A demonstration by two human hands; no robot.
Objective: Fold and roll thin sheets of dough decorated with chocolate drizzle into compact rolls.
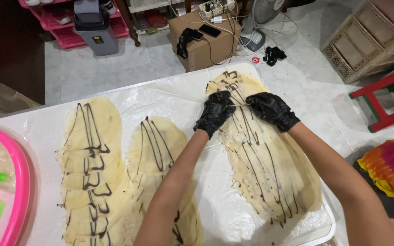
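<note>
Both gloved: left hand (215, 112) & right hand (272, 109) pinch the far edge of the right dough sheet (265, 168) on the bench (37, 132). Looks thin, soft, tear-prone, sticky w/ choc lines; best gripped at edge, both corners.

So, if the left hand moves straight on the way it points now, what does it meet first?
The left hand points toward the right hand; their fingertips nearly touch, so it would probably meet that glove first.

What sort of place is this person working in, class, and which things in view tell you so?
Probably a home used for small-scale food making: thin batter sheets striped with dark sauce on a plastic-lined tray, a tiled floor, and a cardboard box holding phones.
</note>
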